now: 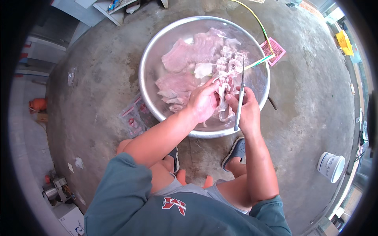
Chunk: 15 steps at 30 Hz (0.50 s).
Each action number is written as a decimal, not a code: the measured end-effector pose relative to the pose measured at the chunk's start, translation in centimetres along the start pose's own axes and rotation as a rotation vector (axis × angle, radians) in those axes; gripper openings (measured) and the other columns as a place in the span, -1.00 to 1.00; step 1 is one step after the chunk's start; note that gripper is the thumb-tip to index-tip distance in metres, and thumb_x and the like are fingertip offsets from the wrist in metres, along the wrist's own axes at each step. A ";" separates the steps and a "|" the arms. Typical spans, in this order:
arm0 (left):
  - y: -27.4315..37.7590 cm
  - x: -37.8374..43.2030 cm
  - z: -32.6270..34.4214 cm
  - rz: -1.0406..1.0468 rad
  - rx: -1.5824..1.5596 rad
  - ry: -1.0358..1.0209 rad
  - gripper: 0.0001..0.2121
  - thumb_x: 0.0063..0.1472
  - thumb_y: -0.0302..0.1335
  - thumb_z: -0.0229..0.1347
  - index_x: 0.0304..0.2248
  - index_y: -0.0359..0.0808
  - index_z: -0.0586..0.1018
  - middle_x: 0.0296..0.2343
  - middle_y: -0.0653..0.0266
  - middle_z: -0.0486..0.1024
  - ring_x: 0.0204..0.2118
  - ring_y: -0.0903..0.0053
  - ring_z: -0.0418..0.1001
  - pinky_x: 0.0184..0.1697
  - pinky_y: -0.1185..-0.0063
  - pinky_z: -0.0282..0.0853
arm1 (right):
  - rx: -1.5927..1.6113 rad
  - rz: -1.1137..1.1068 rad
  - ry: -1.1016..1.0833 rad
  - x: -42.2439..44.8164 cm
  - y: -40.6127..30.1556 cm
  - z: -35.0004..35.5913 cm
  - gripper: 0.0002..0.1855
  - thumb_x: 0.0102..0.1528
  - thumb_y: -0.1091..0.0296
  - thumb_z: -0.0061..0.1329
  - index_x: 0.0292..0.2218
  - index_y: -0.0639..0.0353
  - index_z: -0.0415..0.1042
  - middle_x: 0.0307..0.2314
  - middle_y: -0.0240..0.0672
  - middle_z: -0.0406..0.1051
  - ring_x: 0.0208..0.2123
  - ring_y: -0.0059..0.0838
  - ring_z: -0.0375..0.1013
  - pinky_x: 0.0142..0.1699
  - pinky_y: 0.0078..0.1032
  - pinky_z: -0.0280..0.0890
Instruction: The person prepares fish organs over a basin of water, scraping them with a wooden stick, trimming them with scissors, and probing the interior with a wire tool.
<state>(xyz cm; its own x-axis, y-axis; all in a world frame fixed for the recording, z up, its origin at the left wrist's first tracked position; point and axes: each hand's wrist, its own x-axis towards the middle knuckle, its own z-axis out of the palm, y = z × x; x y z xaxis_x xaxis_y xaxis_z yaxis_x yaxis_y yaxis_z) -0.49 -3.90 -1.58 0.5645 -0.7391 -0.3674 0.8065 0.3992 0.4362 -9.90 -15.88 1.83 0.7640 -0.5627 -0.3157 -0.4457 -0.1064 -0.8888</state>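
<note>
A large round metal basin (142, 77) in front of me holds water and pieces of raw pale-pink meat. Broad slabs (177, 56) lie on its left side, and a bony, knobbly strip (229, 57) runs down the right. My left hand (204, 100) grips the near end of a pale, stringy meat piece (223, 93). In my right hand (247, 109) is a grey-handled knife (239, 107), its narrow dark blade pointing away from me. The right thumb is close to the same meat piece; whether it touches cannot be told.
A yellow-green hose (261, 25) crosses the basin's right rim, over a pink plastic basket (277, 51). Clear plastic bags (133, 122) lie by the basin's left. A white bucket (330, 166) stands at right on the concrete floor (97, 97).
</note>
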 end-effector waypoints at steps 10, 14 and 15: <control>0.1 -3.3 1.7 0.135 0.333 0.085 -0.56 0.19 -0.62 -0.07 0.08 -0.28 0.23 -0.17 0.25 0.39 -0.15 0.54 0.40 -0.12 0.50 0.37 | -0.157 -0.146 0.010 -1.8 -1.1 1.0 -0.49 0.01 0.29 0.06 0.00 0.19 0.31 -0.44 -0.12 0.50 -0.39 -0.24 0.52 -0.24 -0.38 0.35; 0.1 -3.5 1.3 0.091 0.367 0.053 -0.51 0.09 -0.70 -0.14 0.06 -0.29 0.23 -0.19 0.25 0.39 -0.19 0.54 0.41 -0.17 0.53 0.38 | -0.174 -0.253 0.003 -1.9 -0.6 0.6 -0.57 0.04 0.42 0.03 -0.04 0.19 0.31 -0.51 -0.40 0.42 -0.51 -0.67 0.35 -0.38 -0.62 0.29; 0.0 -3.5 1.4 0.090 0.372 0.049 -0.52 0.08 -0.68 -0.11 0.04 -0.27 0.24 -0.22 0.26 0.38 -0.24 0.57 0.41 -0.25 0.55 0.39 | -0.171 -0.243 0.013 -1.7 -0.3 0.4 -0.57 0.04 0.42 0.03 -0.04 0.19 0.31 -0.51 -0.40 0.42 -0.51 -0.67 0.35 -0.38 -0.62 0.29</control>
<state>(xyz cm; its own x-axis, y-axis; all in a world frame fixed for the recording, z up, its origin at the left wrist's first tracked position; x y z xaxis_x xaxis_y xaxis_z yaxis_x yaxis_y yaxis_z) -2.66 -2.04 0.84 0.6449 -0.6799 -0.3491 0.6396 0.2302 0.7334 -10.85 -14.58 2.54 0.8525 -0.5139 -0.0955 -0.3237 -0.3756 -0.8684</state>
